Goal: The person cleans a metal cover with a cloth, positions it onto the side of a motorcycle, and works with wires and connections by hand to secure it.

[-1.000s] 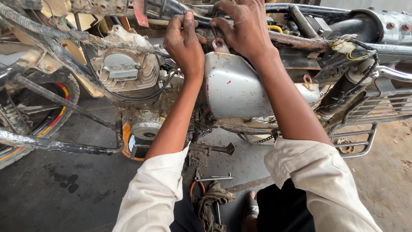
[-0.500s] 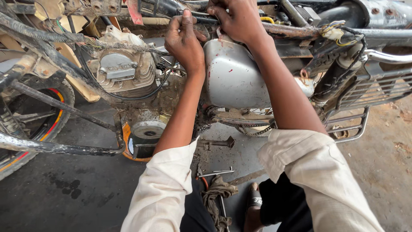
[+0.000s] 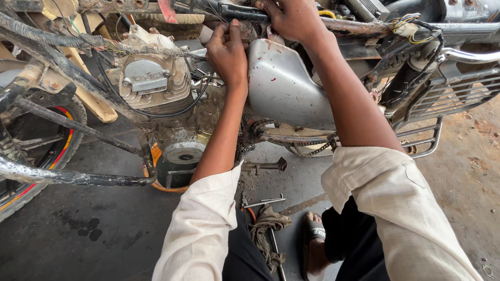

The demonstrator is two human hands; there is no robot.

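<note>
A stripped motorcycle stands before me, with a dirty engine (image 3: 156, 83) at the left and a silver side cover (image 3: 286, 88) in the middle. My left hand (image 3: 227, 52) is curled around a small part at the top front edge of the silver cover, beside the engine. My right hand (image 3: 291, 18) grips the dark frame tube (image 3: 245, 11) above the cover, fingers wrapped over it. What sits under either palm is hidden.
A front wheel with a red rim stripe (image 3: 36, 151) is at the left. A crash bar (image 3: 78, 177) runs low across the left. Footpeg (image 3: 265, 166), loose tools (image 3: 263, 202) and a rag (image 3: 268, 229) lie on the dark floor. A rear footrest grille (image 3: 448, 99) stands right.
My view has dropped and moved closer, so the bike sits higher in frame. Both hands stay at the same spots on the cover and frame tube.
</note>
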